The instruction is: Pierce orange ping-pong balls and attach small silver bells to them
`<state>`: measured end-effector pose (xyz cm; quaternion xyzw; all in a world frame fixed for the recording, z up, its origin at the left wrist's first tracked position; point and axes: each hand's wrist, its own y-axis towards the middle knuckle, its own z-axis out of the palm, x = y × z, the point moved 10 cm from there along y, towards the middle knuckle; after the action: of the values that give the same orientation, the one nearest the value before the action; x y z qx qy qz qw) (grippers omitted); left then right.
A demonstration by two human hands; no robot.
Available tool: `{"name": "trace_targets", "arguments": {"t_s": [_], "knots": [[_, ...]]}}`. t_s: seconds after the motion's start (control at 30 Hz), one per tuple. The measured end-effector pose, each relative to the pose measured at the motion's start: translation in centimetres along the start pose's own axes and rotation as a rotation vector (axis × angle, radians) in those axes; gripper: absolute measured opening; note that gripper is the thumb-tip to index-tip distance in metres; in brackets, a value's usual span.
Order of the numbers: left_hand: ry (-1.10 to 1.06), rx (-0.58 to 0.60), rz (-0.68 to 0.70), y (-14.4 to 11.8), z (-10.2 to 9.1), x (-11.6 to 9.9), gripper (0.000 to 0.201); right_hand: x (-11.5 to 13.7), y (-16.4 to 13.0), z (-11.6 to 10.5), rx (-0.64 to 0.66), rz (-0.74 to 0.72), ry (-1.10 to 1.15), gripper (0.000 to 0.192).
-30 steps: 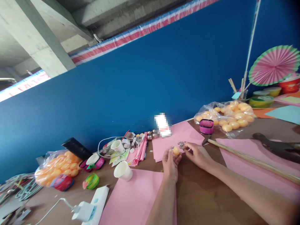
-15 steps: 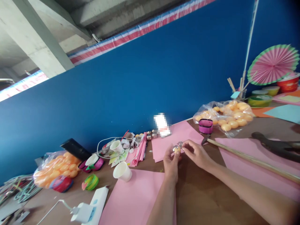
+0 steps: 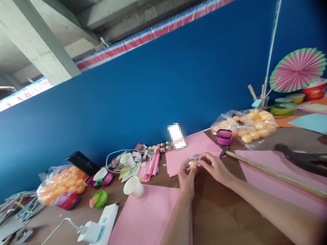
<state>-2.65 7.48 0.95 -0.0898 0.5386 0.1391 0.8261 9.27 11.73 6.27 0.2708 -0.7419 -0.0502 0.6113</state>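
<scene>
- Head view, far left of the brown table (image 3: 219, 217): a clear bag of orange balls (image 3: 61, 182) lies by a black slab (image 3: 82, 162), with a white power strip (image 3: 100, 226) nearer the person.
- Further right, a white paper cup (image 3: 134, 186) lies tipped on its side at the corner of a pink sheet (image 3: 146, 217).
- At the middle, the left hand (image 3: 187, 177) is curled closed, pinching a small orange ball (image 3: 192, 163) at its fingertips, just above the table and over the edge of a second pink sheet (image 3: 190, 149).
- The right hand (image 3: 216, 167) meets it from the right, thumb and forefinger nipped together on a small silvery piece (image 3: 196, 157) that sits touching the top of the orange ball.
- So the ball lies straight to the left of the right hand's fingertips, both hands equally close; being round, it shows no long axis.
- To the right, a pink pouch (image 3: 224, 136) stands before a second bag of balls (image 3: 249, 127), and a long wooden stick (image 3: 276, 175) runs off toward the right edge.
- Farthest right, a pink paper fan (image 3: 297, 69) stands against the blue wall (image 3: 153, 95).
</scene>
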Motion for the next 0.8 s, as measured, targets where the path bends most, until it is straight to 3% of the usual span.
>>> {"name": "trace_targets", "arguments": {"t_s": [0.17,0.37,0.8], "knots": [[0.027,0.0,0.005,0.1,-0.2,0.2,0.048,-0.7,0.1,0.4,0.044,0.046,0.029,0.022],[0.032,0.012,0.015,0.2,-0.2,0.3,0.046,-3.2,-0.3,1.5,0.09,0.287,0.376,0.028],[-0.012,-0.004,0.003,0.1,0.0,0.2,0.043,-2.5,0.0,1.2,0.076,0.22,0.368,0.024]]}}
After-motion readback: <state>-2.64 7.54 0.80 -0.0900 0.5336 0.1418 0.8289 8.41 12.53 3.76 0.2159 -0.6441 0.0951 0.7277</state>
